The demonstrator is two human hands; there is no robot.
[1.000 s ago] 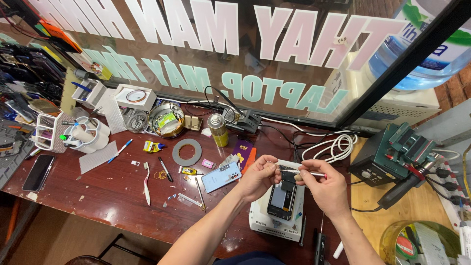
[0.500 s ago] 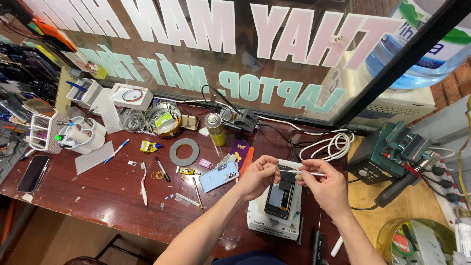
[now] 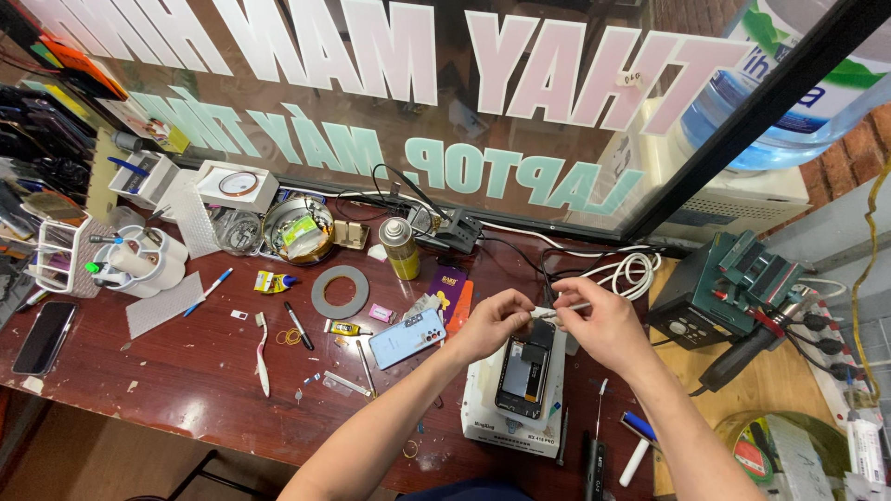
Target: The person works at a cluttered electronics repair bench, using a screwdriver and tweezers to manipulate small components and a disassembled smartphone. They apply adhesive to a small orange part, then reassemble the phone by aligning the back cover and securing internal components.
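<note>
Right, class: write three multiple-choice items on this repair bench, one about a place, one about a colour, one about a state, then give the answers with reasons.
1. Where does the opened phone lie?
A. on the white block under the hands
B. in the metal bowl
C. at the bench's far left edge

2. What colour is the spray can near the window?
A. red
B. yellow with a silver top
C. black

3. What are the left hand and right hand doing?
A. resting flat on the bench
B. both holding one thin tool over the phone
C. holding the blue pen

Answers:
A, the phone sits on the white block.
B, its body is yellow and its top silver.
B, fingers of both hands pinch the thin tool.
</note>
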